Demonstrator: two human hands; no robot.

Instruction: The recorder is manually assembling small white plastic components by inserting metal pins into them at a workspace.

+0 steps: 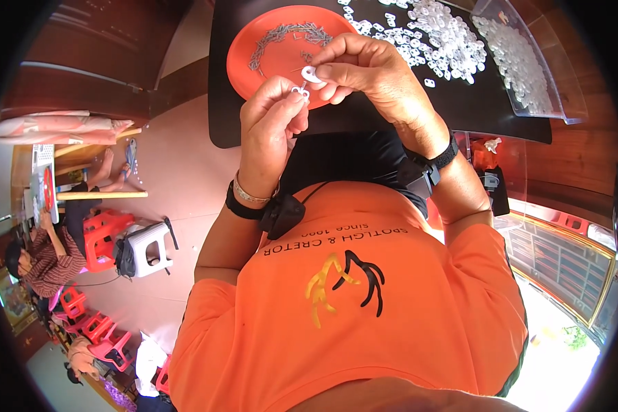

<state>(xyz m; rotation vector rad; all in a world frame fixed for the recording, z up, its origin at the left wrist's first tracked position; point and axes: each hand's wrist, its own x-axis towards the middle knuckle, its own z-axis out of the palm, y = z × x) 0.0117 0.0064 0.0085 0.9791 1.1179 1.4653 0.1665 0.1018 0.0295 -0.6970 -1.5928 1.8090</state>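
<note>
Above the near right part of a round orange-red tray [244, 48], my two hands meet with their fingers closed. Between the thumb and fingers of my right hand [374, 72] is a small white plastic piece [311, 74] with a hole in it. A thin metal pin or screw shows beside its left edge. My left hand [269, 123] pinches another small white plastic piece [300, 91], looped in shape, with a short screw shaft standing up from it toward the first piece. Whether the two pieces touch I cannot tell. Many grey metal screws [281, 33] lie in the tray.
On the black table [220, 117], loose white plastic pieces [446, 41] are heaped right of the tray. A clear plastic bin [522, 62] at the right holds more of them. Farther left, people sit near red stools [106, 230] and a white stool [147, 250].
</note>
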